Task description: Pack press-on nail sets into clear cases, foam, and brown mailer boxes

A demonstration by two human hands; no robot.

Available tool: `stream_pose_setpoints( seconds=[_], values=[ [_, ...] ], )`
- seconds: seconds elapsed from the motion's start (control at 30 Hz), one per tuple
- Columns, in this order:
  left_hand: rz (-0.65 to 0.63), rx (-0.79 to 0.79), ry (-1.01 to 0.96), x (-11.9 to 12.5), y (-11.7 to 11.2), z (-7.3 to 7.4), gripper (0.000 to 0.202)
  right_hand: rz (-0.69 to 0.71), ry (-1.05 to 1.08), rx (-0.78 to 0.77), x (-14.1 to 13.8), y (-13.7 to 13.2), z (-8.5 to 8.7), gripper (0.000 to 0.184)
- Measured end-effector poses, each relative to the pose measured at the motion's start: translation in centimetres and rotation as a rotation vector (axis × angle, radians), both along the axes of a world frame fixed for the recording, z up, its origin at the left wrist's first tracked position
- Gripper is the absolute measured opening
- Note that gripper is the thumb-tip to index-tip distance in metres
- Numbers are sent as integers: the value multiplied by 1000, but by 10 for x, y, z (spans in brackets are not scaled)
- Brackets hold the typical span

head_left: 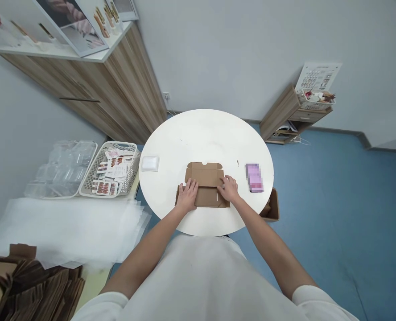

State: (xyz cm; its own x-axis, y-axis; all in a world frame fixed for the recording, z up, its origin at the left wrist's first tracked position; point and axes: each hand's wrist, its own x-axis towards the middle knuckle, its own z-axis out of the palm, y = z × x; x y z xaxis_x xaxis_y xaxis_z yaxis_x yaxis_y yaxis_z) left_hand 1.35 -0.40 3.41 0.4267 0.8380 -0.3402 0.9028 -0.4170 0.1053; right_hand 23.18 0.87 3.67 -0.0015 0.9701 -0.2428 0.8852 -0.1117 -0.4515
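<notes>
A flat, unfolded brown cardboard box lies on the round white table in front of me, its flaps spread out. My left hand rests on the left part of the cardboard, fingers stretched out across the middle fold. At the right edge, my right hand has its bent fingers and thumb on a side flap near the same fold. The lower panel shows a small white slit beside the right hand. Part of the lower panel is hidden under both hands.
A phone with a purple screen lies at the table's right, a white packet at its left. Left of the table are a white basket of cards, translucent sheets and stacked cardboard. An open carton stands below right.
</notes>
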Motion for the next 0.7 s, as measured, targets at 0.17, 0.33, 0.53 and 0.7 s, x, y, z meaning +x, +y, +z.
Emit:
stream_pose_setpoints(
  seconds=[0.17,0.33,0.53,0.7],
  values=[
    [11,5,-47,0,-3,-1,101,435,-242,59,-18,-26,0,97],
    [53,-18,-148,-9,-7,5,116,473,-359,-7,-33,-35,-14,111],
    [592,-72,-304,-63,-41,-13,106,428,-332,-17,-39,-37,-19,107],
    [617,-150,-635,-80,-51,-33,70,409,-295,-34,-49,-39,-17,105]
  ],
)
